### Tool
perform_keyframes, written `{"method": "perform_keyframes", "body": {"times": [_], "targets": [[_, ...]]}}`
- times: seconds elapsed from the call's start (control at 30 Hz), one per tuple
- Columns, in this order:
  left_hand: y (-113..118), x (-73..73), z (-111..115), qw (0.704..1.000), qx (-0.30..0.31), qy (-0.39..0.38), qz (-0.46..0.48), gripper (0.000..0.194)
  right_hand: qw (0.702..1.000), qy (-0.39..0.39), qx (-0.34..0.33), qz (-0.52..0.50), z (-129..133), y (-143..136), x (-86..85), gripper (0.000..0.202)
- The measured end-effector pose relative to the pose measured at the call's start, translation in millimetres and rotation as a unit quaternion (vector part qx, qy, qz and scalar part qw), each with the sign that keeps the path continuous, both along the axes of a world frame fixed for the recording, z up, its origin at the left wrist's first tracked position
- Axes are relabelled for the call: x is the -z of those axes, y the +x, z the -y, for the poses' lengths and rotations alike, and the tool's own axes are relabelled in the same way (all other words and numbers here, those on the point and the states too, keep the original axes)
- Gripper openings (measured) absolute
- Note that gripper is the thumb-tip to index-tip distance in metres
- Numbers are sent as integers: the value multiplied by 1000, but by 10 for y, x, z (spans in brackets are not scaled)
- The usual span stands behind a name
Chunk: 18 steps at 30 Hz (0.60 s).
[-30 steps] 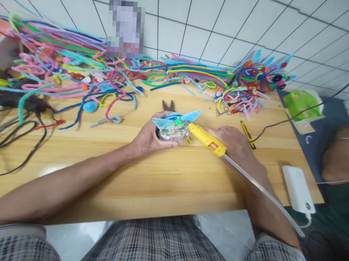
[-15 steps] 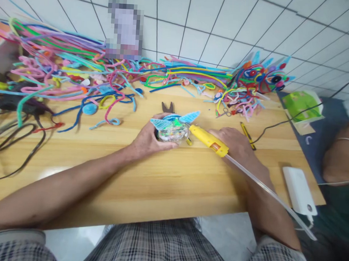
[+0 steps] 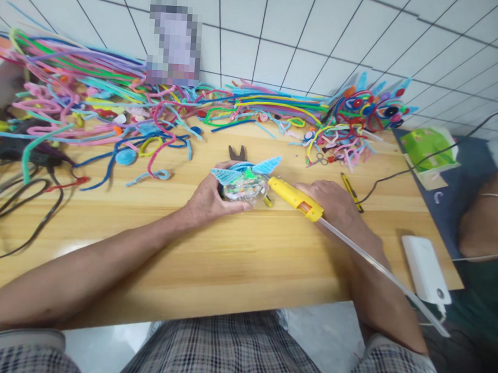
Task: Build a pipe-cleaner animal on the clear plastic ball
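My left hand (image 3: 208,198) is closed around a clear, rounded plastic piece with colourful bits (image 3: 245,187), which carries two light blue ear-like shapes of pipe cleaner (image 3: 268,165). In my right hand (image 3: 334,202) is a yellow hot glue gun (image 3: 296,199), gripped from its far side, its nozzle end close to the plastic piece's right side; I cannot tell whether they touch. A long clear glue stick (image 3: 382,272) sticks out of the gun's back. Just beyond my left hand lie dark-jawed pliers (image 3: 237,153), their handles mostly hidden.
Heaped pipe cleaners (image 3: 111,96) line the wall side. Small scissors (image 3: 317,160), a yellow utility knife (image 3: 351,191) and finished colourful figures (image 3: 374,107) lie to the right. A white power bank (image 3: 426,269) sits near the table's right edge. Black cables (image 3: 15,211) coil at left. Another person's arm (image 3: 487,218) shows at far right.
The whole view has shifted slightly. Both hands, the plastic piece and the glue gun keep nearly the same positions relative to each other.
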<state>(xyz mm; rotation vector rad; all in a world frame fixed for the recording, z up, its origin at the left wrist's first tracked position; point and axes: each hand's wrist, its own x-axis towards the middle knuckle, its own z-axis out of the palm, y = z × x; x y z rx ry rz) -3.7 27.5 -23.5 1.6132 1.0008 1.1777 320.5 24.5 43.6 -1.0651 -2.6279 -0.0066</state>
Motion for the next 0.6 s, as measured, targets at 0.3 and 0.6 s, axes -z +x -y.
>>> {"method": "perform_keyframes", "body": {"times": [0.3,0.6], "targets": [[-18,22,1,1000,-5,0,-9,102,1000,11,-11,7,-23,-1,0,38],[-6,10,-9,1000,-6,-6,4,102,999,32,0,2,-23,-26,56,35]]}}
